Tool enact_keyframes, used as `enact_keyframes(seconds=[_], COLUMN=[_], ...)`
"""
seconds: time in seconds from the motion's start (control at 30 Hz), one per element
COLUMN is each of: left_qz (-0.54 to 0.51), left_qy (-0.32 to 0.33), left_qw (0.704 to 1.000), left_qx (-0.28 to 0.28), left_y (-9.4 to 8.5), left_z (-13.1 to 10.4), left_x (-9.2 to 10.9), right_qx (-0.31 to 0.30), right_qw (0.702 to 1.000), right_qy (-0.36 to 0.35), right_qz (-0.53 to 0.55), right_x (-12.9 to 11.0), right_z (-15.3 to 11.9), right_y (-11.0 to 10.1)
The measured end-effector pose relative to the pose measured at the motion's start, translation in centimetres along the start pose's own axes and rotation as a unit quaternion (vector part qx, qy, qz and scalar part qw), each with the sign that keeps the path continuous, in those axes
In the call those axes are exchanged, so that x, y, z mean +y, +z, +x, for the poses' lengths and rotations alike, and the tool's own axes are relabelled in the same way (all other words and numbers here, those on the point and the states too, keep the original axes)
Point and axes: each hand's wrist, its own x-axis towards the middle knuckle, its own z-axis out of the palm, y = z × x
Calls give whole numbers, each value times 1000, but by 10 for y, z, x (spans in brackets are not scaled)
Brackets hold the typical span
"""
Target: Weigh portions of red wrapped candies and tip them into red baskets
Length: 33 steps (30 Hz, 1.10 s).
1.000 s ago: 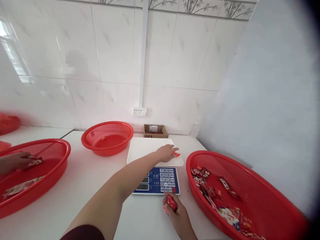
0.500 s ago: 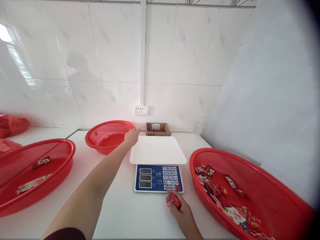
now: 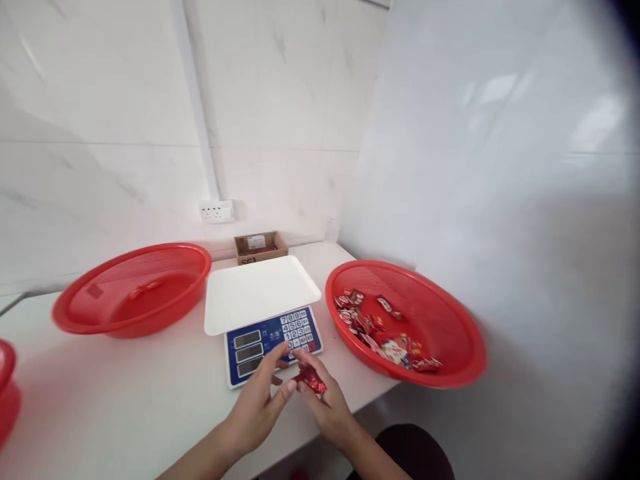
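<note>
My right hand is closed around a shiny red foil-wrapped packet, in front of the scale. Close beside it is my left hand, fingers curved and apart, its thumb near the packet. I cannot tell whether that thumb touches the foil. Both hands are just over the front edge of the blue-and-white digital scale and hide some of its keys. The scale's white weighing plate has nothing on it. A red basket on the right contains several small wrapped snacks.
Left of the scale stands another red basket with a few small packets inside. A third red basket is cut off at the left edge. Behind the scale sits a small cardboard box, below a wall socket. A dark rounded shape shows below the table edge.
The view has turned to the right. My left hand has come back from beside the far left basket to meet my right hand, which still grips the red packet.
</note>
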Motion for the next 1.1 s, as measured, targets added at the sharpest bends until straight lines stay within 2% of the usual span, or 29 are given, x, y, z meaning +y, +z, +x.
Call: enact_keyframes(seconds=[0.07, 0.13, 0.23, 0.33, 0.4, 0.47, 0.53, 0.57, 0.63, 0.67, 0.77, 0.83, 0.9, 1.03, 1.1], left_qz=[-147, -268, -375, -441, -464, -481, -494, -499, -501, -501, -499, -497, -495, -491, -489], left_qy=[-48, -113, -194, -236, -253, -265, -283, -296, -322, -333, -349, -350, -349, -349, -353], left_qw=[985, 949, 898, 856, 836, 822, 809, 803, 791, 787, 784, 786, 787, 790, 790], left_qx=[-80, -119, -123, -128, -144, -149, -143, -141, -141, -138, -121, -115, -116, -110, -108], left_y=[16, 23, 27, 27, 24, 19, 15, 14, 13, 14, 16, 17, 16, 14, 14], left_z=[-2, 0, 2, -1, -3, -2, 0, 1, 2, 2, 3, 3, 4, 5, 5], left_x=[0, 0, -4, -11, -15, -18, -20, -22, -25, -27, -32, -34, -35, -34, -34], right_qx=[-25, -50, -107, -190, -219, -171, -73, -30, 3, -19, -151, -181, -167, -160, -129], right_qw=[998, 989, 964, 945, 941, 941, 937, 929, 899, 881, 820, 785, 768, 747, 753], right_qy=[-21, -25, 14, 78, 75, 55, 46, 56, 104, 145, 276, 318, 309, 283, 276], right_qz=[-54, -139, -243, -254, -247, -286, -338, -364, -424, -450, -478, -499, -536, -579, -583], right_x=[-7, -13, -27, -57, -84, -108, -122, -124, -116, -108, -79, -64, -56, -58, -63], right_z=[-4, -7, -11, -14, -12, -4, 10, 17, 31, 36, 44, 45, 45, 51, 58], right_y=[1, 1, -3, -15, -32, -58, -89, -105, -136, -149, -174, -178, -176, -173, -177])
